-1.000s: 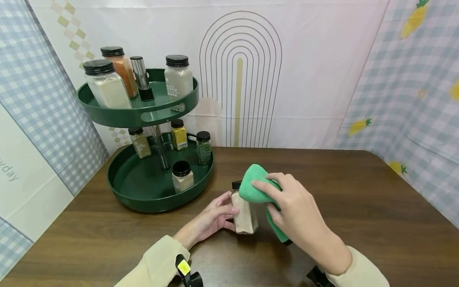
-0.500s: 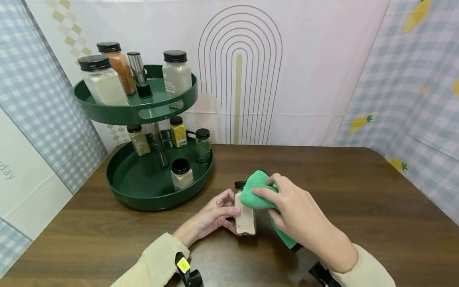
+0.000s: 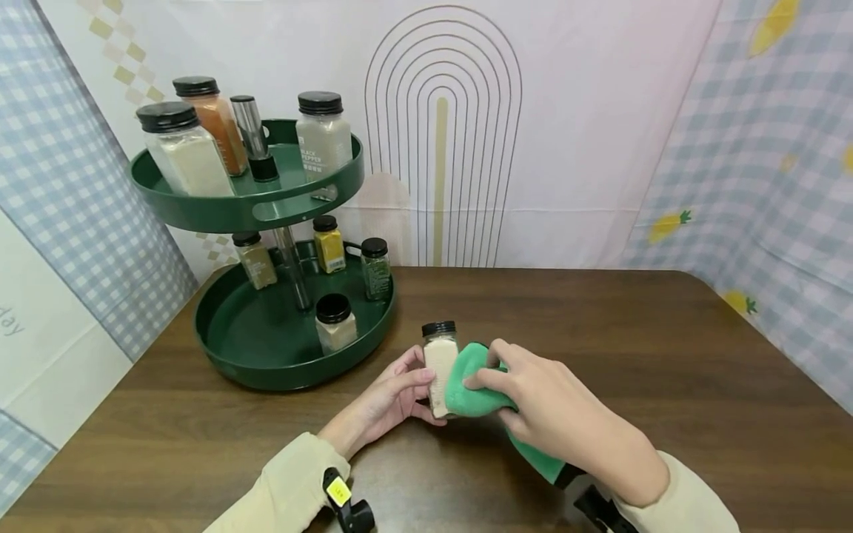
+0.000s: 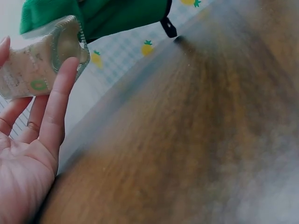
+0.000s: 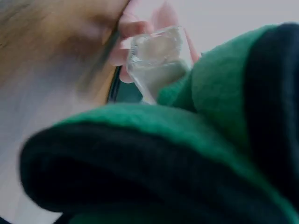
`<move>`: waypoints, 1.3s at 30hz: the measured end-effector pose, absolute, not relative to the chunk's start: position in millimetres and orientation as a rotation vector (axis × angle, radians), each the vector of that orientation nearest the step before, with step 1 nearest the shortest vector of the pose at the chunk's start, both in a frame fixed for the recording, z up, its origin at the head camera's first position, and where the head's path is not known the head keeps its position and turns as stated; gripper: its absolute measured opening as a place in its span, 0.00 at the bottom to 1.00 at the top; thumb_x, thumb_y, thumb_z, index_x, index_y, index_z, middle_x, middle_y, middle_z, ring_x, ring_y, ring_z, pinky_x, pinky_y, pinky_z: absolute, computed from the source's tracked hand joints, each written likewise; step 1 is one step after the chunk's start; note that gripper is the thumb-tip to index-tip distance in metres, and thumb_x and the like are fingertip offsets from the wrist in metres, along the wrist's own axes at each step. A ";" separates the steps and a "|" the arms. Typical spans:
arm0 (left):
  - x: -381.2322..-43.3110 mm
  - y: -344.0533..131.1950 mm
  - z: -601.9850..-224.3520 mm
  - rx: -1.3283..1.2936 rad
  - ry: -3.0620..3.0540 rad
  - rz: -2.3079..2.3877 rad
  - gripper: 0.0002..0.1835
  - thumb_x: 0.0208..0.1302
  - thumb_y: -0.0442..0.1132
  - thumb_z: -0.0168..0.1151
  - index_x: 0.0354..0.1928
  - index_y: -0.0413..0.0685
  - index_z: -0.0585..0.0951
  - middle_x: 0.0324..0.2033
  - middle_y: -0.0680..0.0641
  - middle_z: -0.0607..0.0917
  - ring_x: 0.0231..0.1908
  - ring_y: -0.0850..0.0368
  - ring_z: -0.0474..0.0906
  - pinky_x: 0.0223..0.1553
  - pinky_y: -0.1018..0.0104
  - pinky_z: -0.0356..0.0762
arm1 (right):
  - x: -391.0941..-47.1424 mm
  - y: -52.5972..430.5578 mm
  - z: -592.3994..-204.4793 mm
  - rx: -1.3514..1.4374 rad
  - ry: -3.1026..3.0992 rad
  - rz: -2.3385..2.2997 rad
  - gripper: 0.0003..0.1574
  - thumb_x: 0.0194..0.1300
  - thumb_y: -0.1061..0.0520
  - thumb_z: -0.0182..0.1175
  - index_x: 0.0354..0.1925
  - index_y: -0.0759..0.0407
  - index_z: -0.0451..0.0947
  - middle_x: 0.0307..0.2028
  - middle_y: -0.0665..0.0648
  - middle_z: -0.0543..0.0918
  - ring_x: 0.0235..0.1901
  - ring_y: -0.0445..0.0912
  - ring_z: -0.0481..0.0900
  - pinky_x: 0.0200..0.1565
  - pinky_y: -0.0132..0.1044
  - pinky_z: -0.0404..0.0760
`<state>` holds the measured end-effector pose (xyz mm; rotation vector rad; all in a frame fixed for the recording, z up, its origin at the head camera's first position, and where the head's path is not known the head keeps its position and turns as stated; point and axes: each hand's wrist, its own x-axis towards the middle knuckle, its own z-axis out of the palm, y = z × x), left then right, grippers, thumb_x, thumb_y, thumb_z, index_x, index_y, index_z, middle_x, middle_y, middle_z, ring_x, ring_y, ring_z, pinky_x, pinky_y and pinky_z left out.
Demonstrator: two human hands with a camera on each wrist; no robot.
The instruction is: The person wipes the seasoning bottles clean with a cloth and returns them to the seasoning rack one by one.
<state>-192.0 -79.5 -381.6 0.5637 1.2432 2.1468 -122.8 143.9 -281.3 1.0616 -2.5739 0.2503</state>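
My left hand (image 3: 389, 400) grips a clear square spice jar (image 3: 440, 360) with a black lid and pale powder in it, held a little above the table. In the left wrist view the jar's base (image 4: 67, 44) faces the camera, and a finger rests against it. My right hand (image 3: 543, 396) pinches a folded green cloth (image 3: 476, 392) with dark edging and presses it to the jar's right side, low down. Close up in the right wrist view, the cloth (image 5: 219, 88) covers much of the jar (image 5: 159, 60); the right fingers are hidden there.
A green two-tier rack stands at the left on the brown table (image 3: 633, 355). Its upper tray (image 3: 200, 211) bears several jars and a silver cylinder (image 3: 252, 133). On the lower tray (image 3: 286, 377) are several small spice jars, one white-filled (image 3: 335, 329) near the front.
The right hand has moved the cloth down from beside the jar's lid to its lower side. The left hand has raised the jar slightly, so its lid shows fully.
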 end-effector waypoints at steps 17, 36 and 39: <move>-192.5 -82.3 -382.4 0.461 1.128 2.086 0.29 0.66 0.42 0.42 0.68 0.44 0.54 0.56 0.41 0.76 0.52 0.48 0.76 0.52 0.50 0.75 | -128.8 159.6 -269.2 0.832 -2.522 0.243 0.30 0.45 0.70 0.61 0.44 0.43 0.82 0.40 0.50 0.77 0.36 0.43 0.75 0.27 0.33 0.73; -191.0 -77.4 -382.1 0.575 1.247 2.115 0.19 0.62 0.36 0.56 0.52 0.55 0.64 0.49 0.51 0.74 0.45 0.55 0.78 0.41 0.58 0.79 | -130.8 132.0 -296.2 0.819 -2.418 0.316 0.30 0.44 0.68 0.65 0.48 0.48 0.79 0.40 0.55 0.75 0.35 0.45 0.73 0.25 0.33 0.74; -191.6 -78.3 -381.9 0.573 1.256 2.122 0.15 0.62 0.37 0.57 0.47 0.57 0.64 0.47 0.51 0.74 0.43 0.55 0.79 0.39 0.58 0.80 | -130.2 131.8 -295.1 0.845 -2.425 0.276 0.29 0.43 0.68 0.65 0.46 0.48 0.80 0.39 0.54 0.74 0.33 0.44 0.73 0.23 0.32 0.73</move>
